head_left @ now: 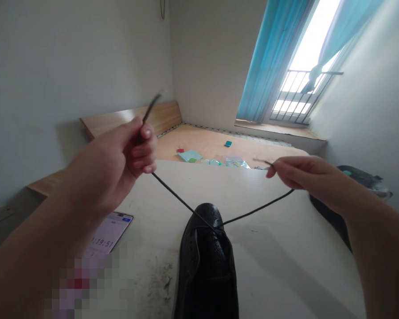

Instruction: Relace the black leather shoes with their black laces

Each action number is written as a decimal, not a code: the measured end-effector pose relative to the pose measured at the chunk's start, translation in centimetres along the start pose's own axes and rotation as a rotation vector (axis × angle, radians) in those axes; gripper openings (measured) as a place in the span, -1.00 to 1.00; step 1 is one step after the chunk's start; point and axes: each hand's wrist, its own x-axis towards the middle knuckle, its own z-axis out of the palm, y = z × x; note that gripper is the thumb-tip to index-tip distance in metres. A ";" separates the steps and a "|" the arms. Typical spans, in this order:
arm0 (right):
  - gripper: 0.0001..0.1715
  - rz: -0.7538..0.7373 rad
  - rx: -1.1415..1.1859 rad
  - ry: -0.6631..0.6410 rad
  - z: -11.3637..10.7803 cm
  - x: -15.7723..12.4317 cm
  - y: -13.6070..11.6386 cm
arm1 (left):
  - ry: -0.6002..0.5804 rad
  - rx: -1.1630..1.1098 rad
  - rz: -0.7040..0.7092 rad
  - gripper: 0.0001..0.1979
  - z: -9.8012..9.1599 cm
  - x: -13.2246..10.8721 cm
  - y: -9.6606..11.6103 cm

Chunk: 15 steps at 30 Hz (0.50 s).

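A black leather shoe (210,261) stands on the white tabletop, its toe pointing away from me. One dark shoelace (173,193) runs through the lowest eyelets, and its two ends spread apart in a V. My left hand (133,150), raised at the left, is closed round one end, with the tip sticking up above the fingers. Lower and to the right, my right hand (295,172) pinches the other end, whose tip points left. The rest of the visible eyelets on the shoe's left flap hold no lace.
A phone (115,232) showing a timer lies left of the shoe, partly behind my left forearm. Beyond the white table (269,270) is a wooden surface (206,137) with plastic packets (236,161). A dark bag (362,177) sits at the right, below a window with blue curtains (262,62).
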 end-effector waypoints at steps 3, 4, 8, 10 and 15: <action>-0.60 0.086 -0.167 -0.371 2.4 -0.3 -0.4 | 0.010 0.040 0.045 -0.63 -0.7 0.2 0.4; -0.63 0.092 -0.224 -0.485 3.2 -0.4 -0.7 | 0.009 0.059 0.068 -0.64 -1.0 0.3 0.4; -0.66 0.033 -0.389 -0.729 5.8 -0.6 -1.4 | 0.023 0.117 0.155 -0.74 -1.8 0.7 0.3; -0.69 0.025 -0.433 -0.769 6.4 -0.7 -1.5 | 0.010 0.126 0.161 -0.68 -2.0 0.8 0.4; -0.80 0.080 -0.511 -0.839 6.7 -0.8 -1.5 | 0.077 0.315 0.189 -0.61 -1.7 0.7 0.5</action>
